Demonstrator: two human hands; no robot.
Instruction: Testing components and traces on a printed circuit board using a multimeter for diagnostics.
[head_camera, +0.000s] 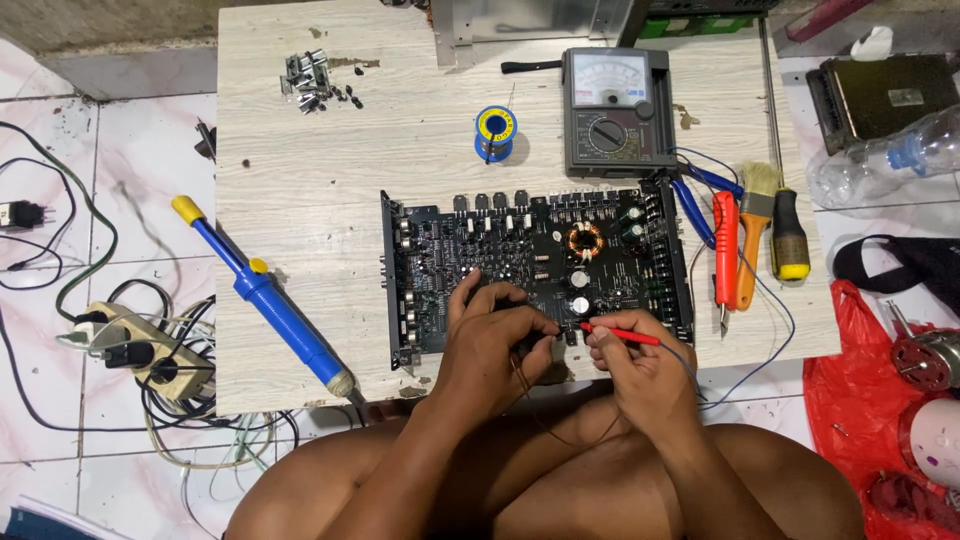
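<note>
A large black circuit board (520, 250) lies on a low pale wooden table (300, 180). My left hand (495, 340) rests on the board's near edge, fingers curled around a dark probe that is mostly hidden. My right hand (630, 360) pinches a thin red test probe (620, 334), its tip pointing left onto the board near my left fingers. A thin wire runs from the probe towards a grey analog meter (618, 110) at the far side of the table.
A blue desoldering pump (265, 295) lies left of the board, a solder spool (495, 130) behind it, small metal parts (315, 80) far left. Brush (757, 225), red tool and screwdriver (789, 235) lie right. Power strip (140, 345) with cables on floor left; red bag (860, 400) right.
</note>
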